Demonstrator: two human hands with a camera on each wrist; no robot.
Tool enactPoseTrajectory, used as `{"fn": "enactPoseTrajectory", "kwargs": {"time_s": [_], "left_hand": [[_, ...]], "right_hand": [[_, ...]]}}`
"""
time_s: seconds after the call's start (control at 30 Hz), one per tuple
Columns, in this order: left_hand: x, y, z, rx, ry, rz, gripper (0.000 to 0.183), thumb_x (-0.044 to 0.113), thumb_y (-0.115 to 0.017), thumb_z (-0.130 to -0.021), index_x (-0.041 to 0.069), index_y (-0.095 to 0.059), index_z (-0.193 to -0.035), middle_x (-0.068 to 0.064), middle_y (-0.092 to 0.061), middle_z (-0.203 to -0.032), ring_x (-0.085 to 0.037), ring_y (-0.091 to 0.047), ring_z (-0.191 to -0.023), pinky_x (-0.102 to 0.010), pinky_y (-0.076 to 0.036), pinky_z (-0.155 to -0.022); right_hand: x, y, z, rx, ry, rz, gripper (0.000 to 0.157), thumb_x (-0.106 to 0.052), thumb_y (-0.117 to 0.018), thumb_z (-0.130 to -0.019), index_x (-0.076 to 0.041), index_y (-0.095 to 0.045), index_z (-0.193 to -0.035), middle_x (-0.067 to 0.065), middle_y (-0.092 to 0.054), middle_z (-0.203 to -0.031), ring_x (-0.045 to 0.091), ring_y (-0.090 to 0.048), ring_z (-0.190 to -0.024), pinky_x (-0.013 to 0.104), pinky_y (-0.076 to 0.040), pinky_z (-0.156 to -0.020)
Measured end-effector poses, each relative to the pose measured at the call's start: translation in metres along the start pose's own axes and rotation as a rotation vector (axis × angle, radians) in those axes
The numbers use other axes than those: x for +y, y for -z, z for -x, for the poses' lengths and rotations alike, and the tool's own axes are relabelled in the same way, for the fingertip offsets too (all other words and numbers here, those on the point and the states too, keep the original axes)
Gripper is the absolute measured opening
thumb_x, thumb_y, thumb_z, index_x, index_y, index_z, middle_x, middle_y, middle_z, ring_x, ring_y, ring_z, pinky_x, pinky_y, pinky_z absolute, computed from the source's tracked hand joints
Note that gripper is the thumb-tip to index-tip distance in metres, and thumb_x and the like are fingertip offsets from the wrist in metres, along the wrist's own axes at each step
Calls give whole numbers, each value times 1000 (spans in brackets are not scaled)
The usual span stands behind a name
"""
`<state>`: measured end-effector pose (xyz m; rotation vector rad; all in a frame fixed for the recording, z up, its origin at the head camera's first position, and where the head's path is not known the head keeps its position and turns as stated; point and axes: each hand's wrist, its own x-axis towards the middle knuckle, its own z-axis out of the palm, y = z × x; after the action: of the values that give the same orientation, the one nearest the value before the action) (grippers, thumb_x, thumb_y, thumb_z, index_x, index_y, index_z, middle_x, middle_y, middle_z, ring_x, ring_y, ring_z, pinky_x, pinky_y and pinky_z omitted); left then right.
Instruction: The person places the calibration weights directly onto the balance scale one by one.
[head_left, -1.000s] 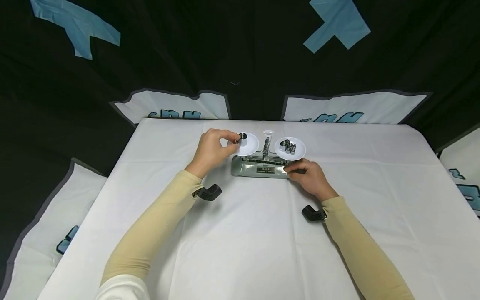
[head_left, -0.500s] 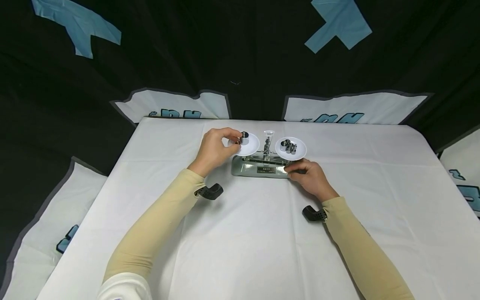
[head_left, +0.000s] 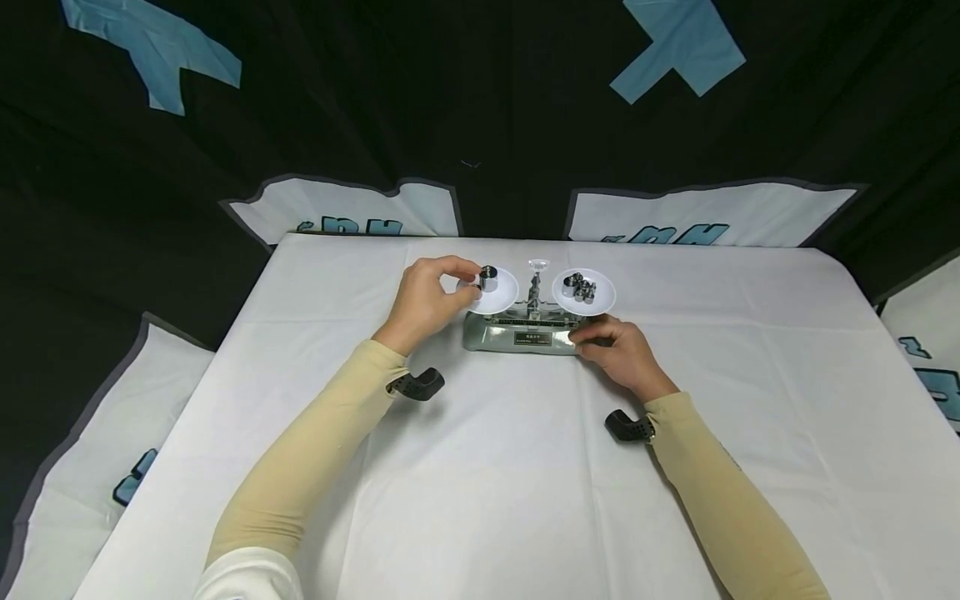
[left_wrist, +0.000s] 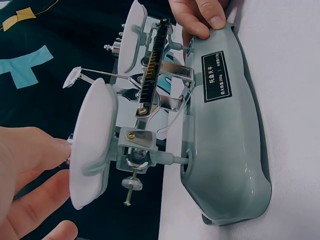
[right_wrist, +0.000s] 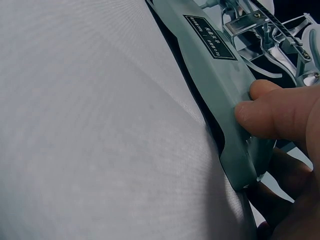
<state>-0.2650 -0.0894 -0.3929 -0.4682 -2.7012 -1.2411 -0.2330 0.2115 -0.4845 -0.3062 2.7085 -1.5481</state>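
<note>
A grey-green tray balance (head_left: 498,335) stands on the white cloth. My left hand (head_left: 429,300) is at its left pan (head_left: 506,296), with thumb and index finger pinching a small shiny metal weight at the pan's near-left side; the fingers mostly hide it. Beside the fingertips a larger cylindrical weight (head_left: 489,280) stands on that pan. Several metal weights (head_left: 580,287) sit grouped on the right pan (head_left: 606,296). My right hand (head_left: 618,354) grips the right end of the balance base, its thumb (right_wrist: 255,117) on the front face and other fingers behind.
The white-covered table (head_left: 480,467) spreads out before the balance. A black curtain (head_left: 375,108) with blue tape pieces hangs behind the far edge. The balance's beam and scale (left_wrist: 152,70) lie between the pans.
The right pan has risen slightly and the left pan has dipped. My left fingers have shifted only a little at the left pan; my right hand keeps its grip on the base.
</note>
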Motion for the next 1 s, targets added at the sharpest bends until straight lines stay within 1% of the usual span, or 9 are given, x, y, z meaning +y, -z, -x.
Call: {"fn": "enactPoseTrajectory", "kwargs": {"time_s": [0.2,0.33,0.5,0.67,0.8,1.0], "left_hand": [[1,2,0,11,-5,5,27,9,-71,-89,7,-76,-115,-12,-77,-113,-28,-64,-119,-49,-47,-103],[0,6,4,16,5,9,27,12,-70,-89,8,-75,-116,-11,-77,-114,-28,-63,-121,-49,-46,-104],[-4,13,11,50,30,29,27,13,-71,-90,9,-75,-116,-11,-77,-113,-28,-63,-119,-47,-46,-102],[-10,21,21,82,65,60,27,13,-72,-90,8,-74,-117,-12,-76,-114,-29,-62,-120,-48,-44,-106],[-14,26,28,98,89,77,28,12,-71,-89,8,-74,-117,-13,-75,-115,-28,-62,-122,-49,-45,-107],[-23,31,37,115,108,74,27,12,-71,-89,7,-74,-116,-14,-76,-115,-28,-63,-124,-50,-46,-109]], "right_hand": [[-1,2,0,0,-9,-9,17,5,-70,-85,7,-76,-100,27,-68,-124,44,-52,-136,55,-38,-119],[1,1,0,-4,-14,-14,17,4,-70,-85,8,-76,-100,27,-66,-127,45,-48,-141,56,-34,-122],[1,1,0,-8,-18,-28,17,4,-69,-86,8,-76,-100,28,-64,-133,45,-43,-145,56,-32,-123],[-1,0,0,-7,-13,-22,17,5,-70,-85,8,-76,-100,27,-64,-133,45,-43,-145,55,-32,-124],[-1,0,0,-7,-8,-13,17,4,-70,-86,8,-76,-101,28,-64,-132,45,-44,-144,56,-33,-123],[-1,0,0,-4,-12,0,18,4,-71,-85,7,-77,-102,27,-66,-131,45,-48,-141,56,-33,-123]]}}
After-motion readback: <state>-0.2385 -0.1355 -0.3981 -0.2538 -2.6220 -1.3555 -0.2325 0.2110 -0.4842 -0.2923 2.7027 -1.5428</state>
